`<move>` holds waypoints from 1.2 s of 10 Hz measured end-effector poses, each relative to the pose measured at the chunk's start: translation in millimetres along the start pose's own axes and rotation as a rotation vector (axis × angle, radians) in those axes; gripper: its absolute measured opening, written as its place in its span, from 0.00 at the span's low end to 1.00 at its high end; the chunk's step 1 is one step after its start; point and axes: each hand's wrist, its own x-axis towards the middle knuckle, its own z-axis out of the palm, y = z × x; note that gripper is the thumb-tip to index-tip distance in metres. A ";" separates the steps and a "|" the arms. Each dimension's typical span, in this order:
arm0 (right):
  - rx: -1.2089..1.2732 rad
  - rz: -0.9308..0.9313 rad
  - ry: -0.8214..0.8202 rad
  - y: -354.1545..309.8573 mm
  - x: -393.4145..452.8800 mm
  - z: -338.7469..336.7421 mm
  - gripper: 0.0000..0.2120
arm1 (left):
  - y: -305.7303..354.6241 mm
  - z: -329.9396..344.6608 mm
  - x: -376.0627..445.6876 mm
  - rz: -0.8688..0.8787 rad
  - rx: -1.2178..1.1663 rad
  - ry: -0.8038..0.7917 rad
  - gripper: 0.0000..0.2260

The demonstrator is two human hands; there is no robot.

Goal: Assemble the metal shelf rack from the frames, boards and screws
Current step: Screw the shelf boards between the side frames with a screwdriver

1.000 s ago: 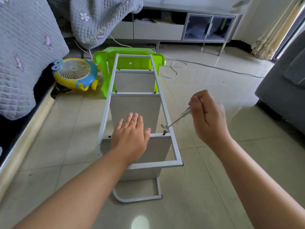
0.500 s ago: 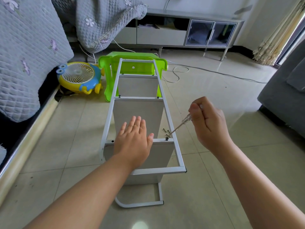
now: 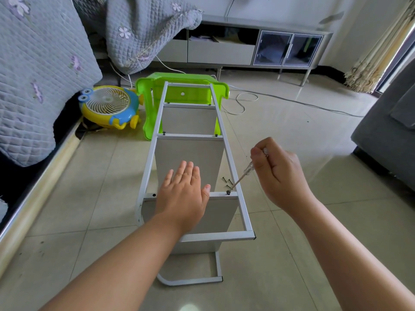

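At frame centre the rack (image 3: pixel 190 140) lies stiff, probably light; our flat left hand (image 3: pixel 183 196) steadies its crossbar while our right hand (image 3: pixel 278 173) grips the screwdriver (image 3: pixel 243 176) on a screw (image 3: pixel 228 193).

Brightness: bright, even daylight; colours clean
Source: from 2 o'clock, by the curtain (image 3: pixel 379 48)
Glare: pale sheen across the floor tiles (image 3: pixel 298 140) towards 3 o'clock; a small round bright spot on the floor at 6 o'clock
Shadows: soft and faint; darkest under the quilt (image 3: pixel 42 70) at 9 o'clock
Focus: sharp at centre; no motion blur on the right hand (image 3: pixel 278 173)
Distortion: wide-angle; cabinet (image 3: pixel 224 52) line at 12 o'clock bows, forearms stretch at the lower edge
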 end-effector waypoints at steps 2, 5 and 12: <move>-0.309 0.152 -0.170 -15.7 10.0 -13.0 0.19 | 0.4 0.2 -1.4 -0.003 0.036 0.016 0.25; -0.637 0.045 -0.530 -45.5 36.7 -18.3 0.12 | 1.2 -0.8 -1.7 -0.012 0.028 -0.005 0.25; -0.877 -0.022 -1.163 -70.2 70.6 -33.5 0.08 | 0.8 0.0 -0.5 -0.009 -0.016 -0.021 0.26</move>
